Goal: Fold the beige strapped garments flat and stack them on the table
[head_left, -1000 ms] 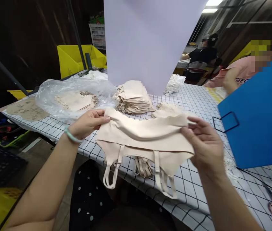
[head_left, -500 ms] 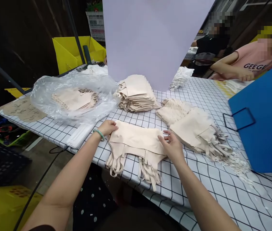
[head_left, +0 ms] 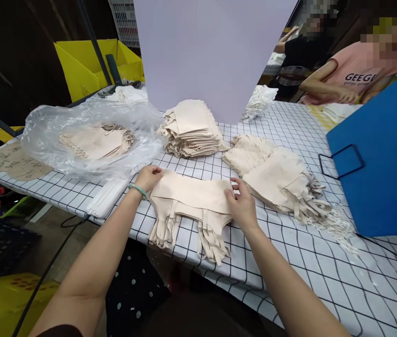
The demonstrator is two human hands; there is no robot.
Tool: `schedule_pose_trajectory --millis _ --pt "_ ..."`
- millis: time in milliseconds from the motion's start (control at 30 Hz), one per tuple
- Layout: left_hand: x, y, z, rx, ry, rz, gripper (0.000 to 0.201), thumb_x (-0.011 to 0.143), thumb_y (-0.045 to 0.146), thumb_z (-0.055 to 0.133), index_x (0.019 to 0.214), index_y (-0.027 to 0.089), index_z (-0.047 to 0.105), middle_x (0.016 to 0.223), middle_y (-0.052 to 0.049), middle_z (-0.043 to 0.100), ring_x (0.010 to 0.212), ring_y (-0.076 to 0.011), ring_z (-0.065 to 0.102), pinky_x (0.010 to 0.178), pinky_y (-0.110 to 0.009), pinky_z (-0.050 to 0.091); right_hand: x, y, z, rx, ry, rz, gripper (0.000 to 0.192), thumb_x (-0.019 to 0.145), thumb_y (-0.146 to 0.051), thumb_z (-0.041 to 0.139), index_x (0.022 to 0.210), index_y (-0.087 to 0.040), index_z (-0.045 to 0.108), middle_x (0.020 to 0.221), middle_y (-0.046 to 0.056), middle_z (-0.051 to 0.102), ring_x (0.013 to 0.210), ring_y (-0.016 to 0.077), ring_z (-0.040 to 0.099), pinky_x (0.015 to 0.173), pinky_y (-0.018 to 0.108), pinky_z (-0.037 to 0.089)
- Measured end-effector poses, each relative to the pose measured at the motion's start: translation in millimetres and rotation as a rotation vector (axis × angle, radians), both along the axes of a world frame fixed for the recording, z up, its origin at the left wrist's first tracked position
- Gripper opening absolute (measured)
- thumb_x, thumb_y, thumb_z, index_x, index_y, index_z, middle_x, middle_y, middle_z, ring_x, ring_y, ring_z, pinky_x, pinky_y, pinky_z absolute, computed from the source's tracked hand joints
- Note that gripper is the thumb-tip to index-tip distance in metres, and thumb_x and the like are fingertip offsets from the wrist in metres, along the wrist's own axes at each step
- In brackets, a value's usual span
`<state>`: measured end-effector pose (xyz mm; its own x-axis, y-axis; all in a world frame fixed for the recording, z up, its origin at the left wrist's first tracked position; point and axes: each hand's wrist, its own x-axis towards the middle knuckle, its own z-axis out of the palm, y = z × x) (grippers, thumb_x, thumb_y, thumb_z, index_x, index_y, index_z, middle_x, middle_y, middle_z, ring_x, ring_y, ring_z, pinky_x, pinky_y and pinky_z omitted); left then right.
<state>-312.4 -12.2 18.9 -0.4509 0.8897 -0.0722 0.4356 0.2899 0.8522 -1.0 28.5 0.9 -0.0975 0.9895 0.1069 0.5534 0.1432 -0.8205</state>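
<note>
A small stack of beige strapped garments (head_left: 189,194) lies flat near the front edge of the checked table (head_left: 300,262), straps hanging towards me. My left hand (head_left: 148,178), with a green bracelet on the wrist, presses on the stack's left end. My right hand (head_left: 240,203) rests flat on its right end. Both hands lie on the fabric with fingers spread, gripping nothing.
A tall folded beige stack (head_left: 189,128) sits behind, a slanted pile (head_left: 275,175) to the right, and a clear plastic bag (head_left: 86,140) with more pieces to the left. A blue board (head_left: 384,154) stands at right, a white panel (head_left: 205,51) behind. Two other people work at the far right.
One second ago I held one garment up between both hands. It now lies on the stack at the table's front, and both hands press it flat. The view has tilted down.
</note>
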Motion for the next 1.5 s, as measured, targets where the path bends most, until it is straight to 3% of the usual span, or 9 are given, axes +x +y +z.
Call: schedule_pose_trajectory --millis 333,500,567,700,800,1067,1233,1367,1500 --pt "1.2 -5.3 4.7 -0.032 0.193 -0.055 0.004 0.073 0.018 0.067 0.076 0.017 0.069 0.079 -0.004 0.069 0.078 -0.0208 0.063 0.081 -0.031 0.05 1.0 2.1 -12.2 0.097 -0.182 0.037 0.044 0.081 -0.03 0.049 0.122 -0.02 0.059 0.106 0.011 0.065 0.088 0.0256 0.059 0.084 0.043 0.045" --pt "25.3 -6.3 8.0 0.095 0.428 -0.09 0.028 0.078 0.008 0.058 0.103 0.012 0.069 0.114 -0.015 0.065 0.114 -0.0306 0.058 0.106 -0.044 0.042 7.2 -3.3 0.7 0.135 -0.192 -0.048 0.042 0.084 -0.034 0.053 0.123 -0.02 0.055 0.096 0.008 0.062 0.084 0.0245 0.056 0.076 0.04 0.045" --pt "51.7 -5.5 9.1 0.185 0.559 -0.273 0.036 0.086 0.011 0.05 0.118 0.012 0.064 0.131 -0.016 0.059 0.128 -0.0292 0.05 0.114 -0.046 0.035 15.1 -21.8 12.6 0.265 -0.194 -0.02 0.031 0.087 -0.036 0.054 0.114 -0.021 0.057 0.095 0.007 0.059 0.082 0.023 0.055 0.074 0.039 0.045" --pt "112.1 -1.1 9.5 0.037 0.621 -0.784 0.047 0.1 0.035 0.038 0.141 0.016 0.049 0.157 -0.011 0.039 0.149 -0.0284 0.026 0.122 -0.052 0.018 33.4 -82.6 27.3 0.254 -0.185 0.39 0.018 0.094 -0.037 0.054 0.083 -0.023 0.057 0.079 0.004 0.057 0.075 0.0199 0.054 0.067 0.034 0.044" --pt "136.1 3.4 5.1 -0.127 0.668 -0.91 0.062 0.1 0.049 0.034 0.152 0.015 0.036 0.165 -0.012 0.02 0.153 -0.0308 0.011 0.123 -0.055 0.008 41.1 -120.3 21.9 0.211 -0.24 0.421 0.016 0.091 -0.038 0.061 0.085 -0.023 0.06 0.08 0.004 0.057 0.076 0.0213 0.054 0.07 0.037 0.045" --pt "138.8 4.3 -8.7 -0.169 0.695 -0.921 0.069 0.099 0.055 0.031 0.157 0.019 0.024 0.167 -0.009 0.008 0.154 -0.0288 0.003 0.123 -0.053 0.001 51.1 -148.8 9.3 0.122 -0.179 0.482 0.01 0.094 -0.027 0.054 0.086 -0.024 0.059 0.082 0.004 0.058 0.081 0.0215 0.057 0.074 0.039 0.047" --pt "130.2 1.5 16.9 -0.134 0.54 -0.894 0.064 0.099 0.049 0.039 0.153 0.016 0.032 0.166 -0.012 0.017 0.154 -0.0291 0.006 0.123 -0.053 0.005 58.1 -151.7 7.4 0.241 -0.15 0.358 0.02 0.093 -0.03 0.058 0.111 -0.025 0.057 0.086 0.005 0.058 0.08 0.0222 0.057 0.073 0.039 0.049" --pt "88.9 -31.4 56.5 0.3 0.323 -0.519 0.041 0.1 0.039 0.043 0.134 0.017 0.054 0.15 -0.012 0.047 0.142 -0.0246 0.037 0.117 -0.044 0.029 51.0 -111.1 23.5 0.436 -0.115 0.301 0.031 0.094 -0.03 0.055 0.125 -0.025 0.052 0.101 0.009 0.06 0.096 0.0254 0.059 0.084 0.045 0.051" --pt "64.8 -99.5 59.7 0.481 0.295 -0.268 0.018 0.095 0.033 0.054 0.086 0.02 0.062 0.091 -0.006 0.064 0.093 -0.0206 0.059 0.086 -0.037 0.049 7.4 -47.1 37.5 0.493 -0.226 0.624 0.036 0.1 -0.034 0.045 0.133 -0.025 0.054 0.134 0.011 0.06 0.133 0.0292 0.048 0.111 0.055 0.037"
